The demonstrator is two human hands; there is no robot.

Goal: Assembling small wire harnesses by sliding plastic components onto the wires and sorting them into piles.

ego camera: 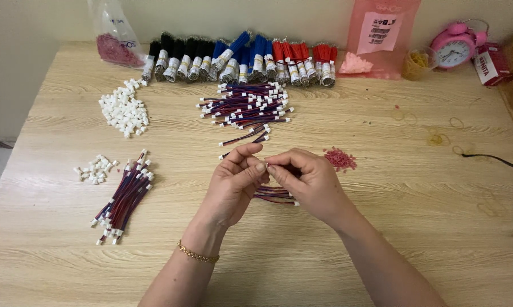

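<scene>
Over the middle of the tabletop (381, 239), the left hand (233, 185) and right hand (307, 182) meet fingertip to fingertip, both pinched shut on a small wire bundle (276, 195) that hangs beneath them. Red beads (340, 158) lie just beside the right hand.
</scene>
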